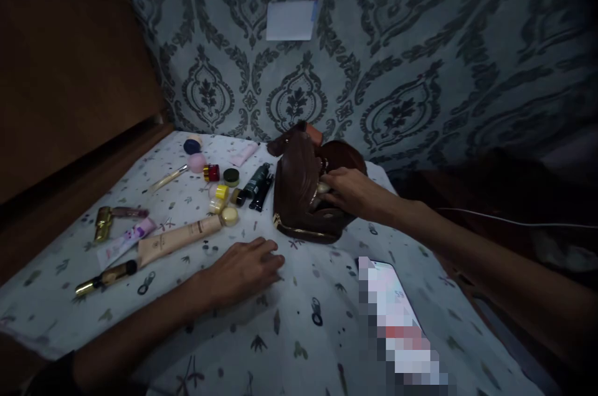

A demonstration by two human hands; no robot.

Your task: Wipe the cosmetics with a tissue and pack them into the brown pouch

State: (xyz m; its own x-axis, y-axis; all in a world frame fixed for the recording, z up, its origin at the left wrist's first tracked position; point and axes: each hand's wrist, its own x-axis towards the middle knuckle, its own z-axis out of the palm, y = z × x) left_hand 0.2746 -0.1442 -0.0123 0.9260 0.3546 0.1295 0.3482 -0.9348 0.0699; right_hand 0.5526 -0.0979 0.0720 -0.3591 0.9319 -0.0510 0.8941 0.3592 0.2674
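Note:
A dark brown leather bag (296, 190) with gold zips stands on the patterned cloth (299, 321), unzipped toward my right hand. My right hand (348, 190) is at the bag's opening, its fingers closed around a small pale roundish thing (322, 187) that is mostly hidden. My left hand (250, 268) rests on the cloth in front of the bag, holding nothing, its fingers apart and slightly bent. The nearest items to it are a small yellow-lidded jar (229, 216) and a long beige tube (180, 240).
Left of the bag lie several cosmetics: a dark green tube (256, 179), a black tube (261, 192), a red jar (211, 172), a makeup brush (168, 179) and a pink sponge (197, 162). A phone (397, 315) lies at front right. Brown wooden furniture (75, 72) borders the left.

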